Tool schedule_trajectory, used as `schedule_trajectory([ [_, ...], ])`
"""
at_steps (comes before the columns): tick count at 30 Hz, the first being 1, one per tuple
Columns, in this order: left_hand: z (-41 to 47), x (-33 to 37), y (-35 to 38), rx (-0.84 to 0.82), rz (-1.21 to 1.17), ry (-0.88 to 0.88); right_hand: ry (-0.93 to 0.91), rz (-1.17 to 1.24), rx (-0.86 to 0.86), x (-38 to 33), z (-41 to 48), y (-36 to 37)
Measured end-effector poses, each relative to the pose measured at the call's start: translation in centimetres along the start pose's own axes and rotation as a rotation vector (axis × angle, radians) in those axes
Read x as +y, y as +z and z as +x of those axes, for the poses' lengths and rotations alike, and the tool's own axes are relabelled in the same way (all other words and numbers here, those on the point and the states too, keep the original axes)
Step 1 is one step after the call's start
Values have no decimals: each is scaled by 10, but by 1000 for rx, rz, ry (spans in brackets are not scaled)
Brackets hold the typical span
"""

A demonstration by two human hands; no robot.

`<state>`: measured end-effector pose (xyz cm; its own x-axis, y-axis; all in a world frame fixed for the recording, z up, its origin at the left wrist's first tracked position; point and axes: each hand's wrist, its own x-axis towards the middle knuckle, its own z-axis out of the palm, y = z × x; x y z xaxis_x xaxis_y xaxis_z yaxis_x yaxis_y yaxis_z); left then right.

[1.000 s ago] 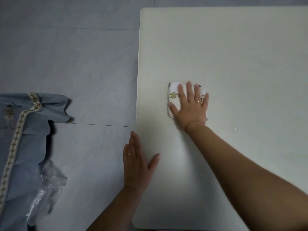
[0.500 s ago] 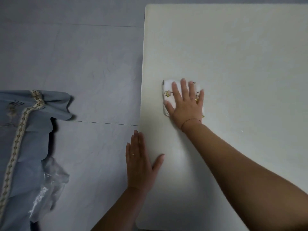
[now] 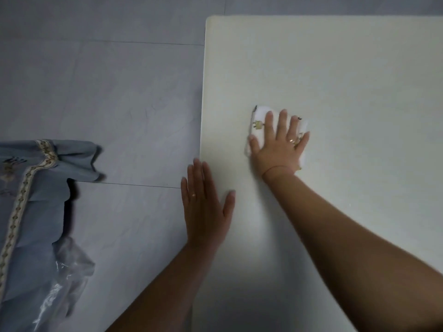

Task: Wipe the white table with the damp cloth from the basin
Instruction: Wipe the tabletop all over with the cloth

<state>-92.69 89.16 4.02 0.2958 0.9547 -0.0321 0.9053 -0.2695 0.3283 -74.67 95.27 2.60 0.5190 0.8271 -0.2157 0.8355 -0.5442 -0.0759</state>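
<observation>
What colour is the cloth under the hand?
The cloth is white with small yellow-gold pictures, seen in the head view.

Nothing legible anywhere; only small gold motifs printed on folded white cloth (image 3: pixel 259 115) toward 2 o'clock, not readable as text.

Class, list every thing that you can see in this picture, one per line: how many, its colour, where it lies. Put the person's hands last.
table: one, white, fills the right of the view.
cloth: one, white with a yellowish print, on the table under the right hand.
floor: grey tiles, left of the table.
fabric: one, pale blue with a patterned trim, far left.
plastic film: one, clear, lower left by the fabric.
left hand: one, flat, fingers straight, at the table's left edge.
right hand: one, flat, fingers spread, pressing the cloth.
</observation>
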Motion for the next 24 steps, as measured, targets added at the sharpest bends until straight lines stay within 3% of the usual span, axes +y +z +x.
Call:
schedule_trajectory([
  [1,13,3,-2,29,-9,-9,-41,-21,3,-14,-10,4],
  [3,35,8,-4,108,-19,-16,-311,-83,-16,-31,-32,10],
  [6,60,12,-2,127,-18,15,-639,-138,-47,-4,-10,-3],
  [8,70,15,4,70,6,27,-527,-147,-7,22,24,-11],
  [10,76,15,11,-1,33,11,-229,-72,-12,38,53,-18],
  [13,76,14,18,-16,59,-4,56,26,-3,10,57,-14],
  [15,75,14,19,-11,71,-3,-22,-3,-9,-25,40,-6],
  [20,75,14,18,3,88,6,-563,-114,-25,-24,44,-11],
  [22,74,13,19,5,76,-1,-527,-145,-1,4,76,-18],
  [24,75,15,19,-9,78,-5,-277,-79,-9,24,106,-27],
])
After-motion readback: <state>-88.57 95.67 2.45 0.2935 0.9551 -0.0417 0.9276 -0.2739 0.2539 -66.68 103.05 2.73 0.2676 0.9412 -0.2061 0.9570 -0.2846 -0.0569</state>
